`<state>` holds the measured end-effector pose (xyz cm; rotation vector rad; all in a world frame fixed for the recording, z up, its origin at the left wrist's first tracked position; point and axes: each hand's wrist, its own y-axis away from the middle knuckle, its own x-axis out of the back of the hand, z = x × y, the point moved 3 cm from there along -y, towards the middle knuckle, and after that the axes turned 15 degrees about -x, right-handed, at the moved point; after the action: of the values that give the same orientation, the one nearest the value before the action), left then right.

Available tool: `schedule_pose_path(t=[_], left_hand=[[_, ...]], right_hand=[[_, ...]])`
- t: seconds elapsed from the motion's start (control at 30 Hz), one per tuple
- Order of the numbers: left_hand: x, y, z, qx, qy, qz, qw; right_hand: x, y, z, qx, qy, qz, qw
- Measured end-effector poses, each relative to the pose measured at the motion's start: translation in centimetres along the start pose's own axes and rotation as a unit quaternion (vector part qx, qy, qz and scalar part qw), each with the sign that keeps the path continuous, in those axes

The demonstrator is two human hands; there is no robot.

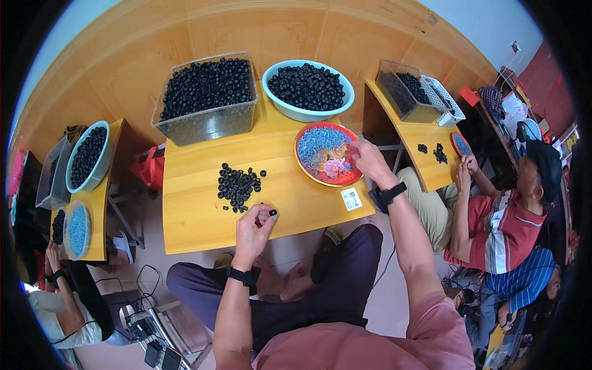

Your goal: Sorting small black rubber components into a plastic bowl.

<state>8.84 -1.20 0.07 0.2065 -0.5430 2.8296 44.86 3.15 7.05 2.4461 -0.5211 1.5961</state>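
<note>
My left hand point(253, 229) is closed near the front edge of the yellow wooden table point(191, 209), pinching a small round black part point(273, 213) with a pale spot on its end. Just beyond it lies a loose pile of similar black parts point(237, 186). My right hand point(372, 163) reaches over the right rim of a red round tray point(349, 179) with a flower picture. Its fingers are drawn together at the tray; whatever they hold is too small to make out. Many tiny blue-grey pieces point(317, 140) cover the far part of the tray.
A clear plastic bin point(213, 125) and a light-blue basin point(308, 115), both full of black parts, stand at the table's back. A white label card point(351, 199) lies by the front right corner. People work at neighbouring tables point(441, 176) on both sides.
</note>
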Motion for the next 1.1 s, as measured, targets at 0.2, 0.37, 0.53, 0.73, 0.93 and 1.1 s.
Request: schedule_pose_path(t=[0.2, 0.37, 0.53, 0.73, 0.93, 1.1], left_hand=[[0.2, 0.1, 0.1, -0.006, 0.011, 0.008, 1.0], [0.0, 0.0, 0.3, 0.007, 0.025, 0.002, 1.0], [0.0, 0.0, 0.3, 0.011, 0.027, -0.01, 1.0], [0.0, 0.0, 0.3, -0.001, 0.013, 0.0, 1.0], [0.0, 0.0, 0.1, 0.012, 0.017, -0.015, 1.0], [0.0, 0.1, 0.0, 0.014, 0.02, -0.012, 1.0]], right_hand=[[-3.7, -0.7, -0.8, 0.033, 0.059, -0.019, 0.998], [-0.3, 1.1, -2.8, 0.027, -0.023, -0.014, 0.999], [1.3, 1.1, -1.8, -0.023, -0.035, -0.025, 0.999], [0.2, 1.6, -1.9, -0.041, 0.034, -0.082, 0.995], [-0.4, 1.8, -2.1, -0.011, 0.078, -0.108, 0.991], [-0.8, 2.5, -3.0, 0.029, 0.103, -0.095, 0.99]])
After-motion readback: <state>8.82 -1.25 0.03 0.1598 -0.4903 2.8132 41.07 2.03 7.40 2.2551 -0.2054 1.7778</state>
